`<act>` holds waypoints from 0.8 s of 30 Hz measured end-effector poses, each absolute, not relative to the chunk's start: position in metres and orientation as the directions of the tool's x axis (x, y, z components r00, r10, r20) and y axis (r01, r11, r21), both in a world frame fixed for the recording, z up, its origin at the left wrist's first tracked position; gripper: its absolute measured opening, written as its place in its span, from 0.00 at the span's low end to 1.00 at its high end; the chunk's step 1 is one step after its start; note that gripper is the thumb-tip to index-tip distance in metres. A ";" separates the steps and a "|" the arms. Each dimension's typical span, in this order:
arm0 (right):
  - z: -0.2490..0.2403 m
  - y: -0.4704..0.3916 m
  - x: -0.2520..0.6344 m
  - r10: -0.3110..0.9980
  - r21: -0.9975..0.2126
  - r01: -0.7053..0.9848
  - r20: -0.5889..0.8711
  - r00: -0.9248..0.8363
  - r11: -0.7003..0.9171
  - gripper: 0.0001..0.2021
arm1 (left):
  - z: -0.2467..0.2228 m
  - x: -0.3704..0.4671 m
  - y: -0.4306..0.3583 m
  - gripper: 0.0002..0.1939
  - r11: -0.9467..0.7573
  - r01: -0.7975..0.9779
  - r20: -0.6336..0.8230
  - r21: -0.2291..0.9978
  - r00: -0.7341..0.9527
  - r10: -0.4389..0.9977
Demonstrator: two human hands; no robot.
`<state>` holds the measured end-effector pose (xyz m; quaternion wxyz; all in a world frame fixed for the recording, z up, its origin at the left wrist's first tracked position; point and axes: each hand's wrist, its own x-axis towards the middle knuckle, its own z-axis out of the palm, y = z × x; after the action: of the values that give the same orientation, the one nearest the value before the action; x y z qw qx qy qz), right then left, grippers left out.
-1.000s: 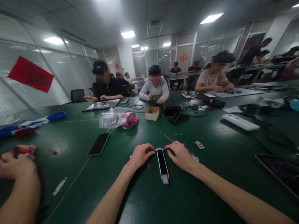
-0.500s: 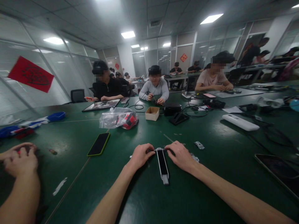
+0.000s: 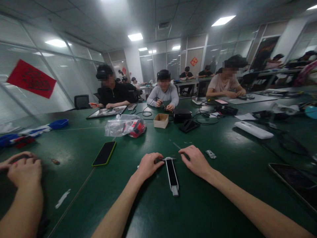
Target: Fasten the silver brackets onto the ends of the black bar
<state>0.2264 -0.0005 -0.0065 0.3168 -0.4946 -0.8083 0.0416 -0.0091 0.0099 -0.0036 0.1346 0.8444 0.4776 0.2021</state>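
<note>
At the near middle of the green table (image 3: 198, 215), head view, the only one: a slim white-framed piece (image 3: 171, 175) lies between the two hands, its long axis running near to far. Dark centre; grey tab (image 3: 175, 190) at the near end; thin metal crosspiece (image 3: 173, 159) at the far end.

Left hand (image 3: 148, 167): thumb and forefinger brought together at the crosspiece's left end, apparently pinching it; exact contact too small to confirm.

Right hand (image 3: 195, 162): change noted. Half a second ago its fingertips were at the crosspiece's right end; now they are clear of it, to the right and slightly farther off. Fingers loosely curved, thumb apart, nothing visible in the grasp. White-framed piece has barely shifted. Judgement: the work is now steadied from the left only, with the right end exposed.

Surroundings: small metal part (image 3: 210, 154) right of the right hand; green-edged phone (image 3: 104, 153) to the left; bagged red item (image 3: 135, 127) farther off; co-worker's hand (image 3: 26, 172) at far left margin.
</note>
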 end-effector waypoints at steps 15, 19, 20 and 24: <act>0.012 0.021 0.286 0.775 -0.322 0.891 0.630 -0.051 0.320 0.10 | -0.002 -0.009 0.009 0.08 -0.513 0.768 0.206 0.383 0.470 0.858; 0.015 0.022 0.290 0.776 -0.320 0.899 0.630 -0.034 0.299 0.10 | 0.000 -0.008 0.008 0.09 -0.496 0.772 0.199 0.398 0.455 0.868; 0.016 0.022 0.291 0.782 -0.324 0.900 0.622 -0.029 0.291 0.11 | 0.000 -0.008 0.008 0.09 -0.490 0.774 0.196 0.401 0.450 0.871; 0.023 0.021 0.294 0.847 -0.346 0.907 0.532 -0.021 0.240 0.11 | 0.000 -0.009 0.010 0.10 -0.480 0.777 0.191 0.408 0.441 0.877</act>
<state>0.2938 0.0215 0.0225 0.3341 -0.6148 -0.7130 -0.0452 -0.0091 0.0104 -0.0004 0.1311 0.8386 0.4930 0.1911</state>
